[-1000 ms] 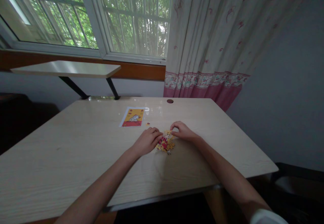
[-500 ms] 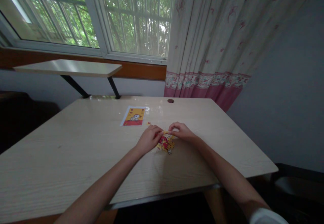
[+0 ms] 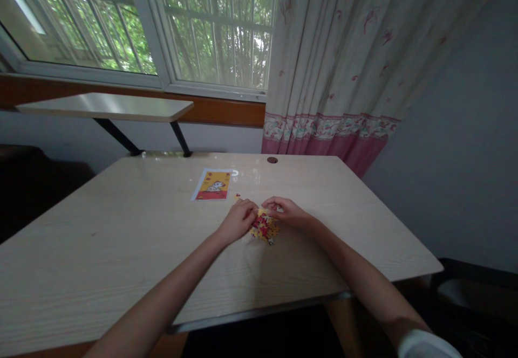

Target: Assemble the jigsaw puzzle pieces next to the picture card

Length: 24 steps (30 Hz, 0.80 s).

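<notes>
A small heap of jigsaw puzzle pieces [image 3: 265,229], red, yellow and white, lies on the table between my hands. On the heap's upper left side is my left hand [image 3: 238,221], its fingers curled together at the edge of the pieces. My right hand [image 3: 289,213] reaches in from the right over the far edge of the heap, thumb and fingers bent towards each other. Whatever lies between the fingertips of either hand is too small to make out. A loose puzzle piece [image 3: 237,195] rests just beyond my left hand.
A picture card [image 3: 214,186] with a white spotted animal on yellow and red lies beyond my left hand. The pale wooden table [image 3: 141,239] has a round cable hole [image 3: 272,160] at its back edge. A raised shelf [image 3: 109,105] stands at the back left, below a window. A curtain [image 3: 324,104] hangs behind.
My right hand has shifted slightly left, its fingertips now nearer my left hand over the top of the heap. My left hand stays in almost the same place. The view has tilted very slightly.
</notes>
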Each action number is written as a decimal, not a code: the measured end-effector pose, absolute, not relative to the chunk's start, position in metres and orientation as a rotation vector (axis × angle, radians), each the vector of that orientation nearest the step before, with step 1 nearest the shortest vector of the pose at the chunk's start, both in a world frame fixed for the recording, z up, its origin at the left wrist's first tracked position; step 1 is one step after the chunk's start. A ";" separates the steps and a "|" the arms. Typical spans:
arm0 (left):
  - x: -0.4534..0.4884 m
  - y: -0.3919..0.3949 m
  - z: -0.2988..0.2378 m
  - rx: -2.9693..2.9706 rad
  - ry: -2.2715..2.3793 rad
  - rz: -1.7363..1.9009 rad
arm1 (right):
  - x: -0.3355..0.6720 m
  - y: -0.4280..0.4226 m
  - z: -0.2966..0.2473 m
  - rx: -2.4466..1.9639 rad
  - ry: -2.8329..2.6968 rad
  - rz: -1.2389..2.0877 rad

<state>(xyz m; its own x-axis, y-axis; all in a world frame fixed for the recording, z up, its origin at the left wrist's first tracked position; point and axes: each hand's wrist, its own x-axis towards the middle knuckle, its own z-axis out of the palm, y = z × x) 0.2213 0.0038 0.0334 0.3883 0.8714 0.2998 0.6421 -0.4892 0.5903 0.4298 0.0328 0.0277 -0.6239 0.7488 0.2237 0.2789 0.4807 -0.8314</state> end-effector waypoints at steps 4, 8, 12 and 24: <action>0.221 0.008 0.027 2.002 1.406 0.775 | 0.427 0.031 0.031 -0.815 -2.216 0.877; 0.221 0.004 0.035 2.024 1.526 0.663 | 0.423 0.031 0.030 -0.795 -2.158 0.806; 0.223 -0.002 0.044 2.132 1.522 0.688 | 0.419 0.031 0.026 -0.930 -2.036 0.852; 0.222 0.006 0.040 1.744 1.212 1.089 | 0.417 0.029 0.024 -0.748 -2.094 0.446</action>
<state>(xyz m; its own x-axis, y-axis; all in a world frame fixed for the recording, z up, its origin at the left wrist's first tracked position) 0.2217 0.0062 0.0395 0.1945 0.9539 0.2285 0.3289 -0.2829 0.9010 0.4165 0.0294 0.0244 -0.4636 0.6505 0.6015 0.3492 0.7581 -0.5507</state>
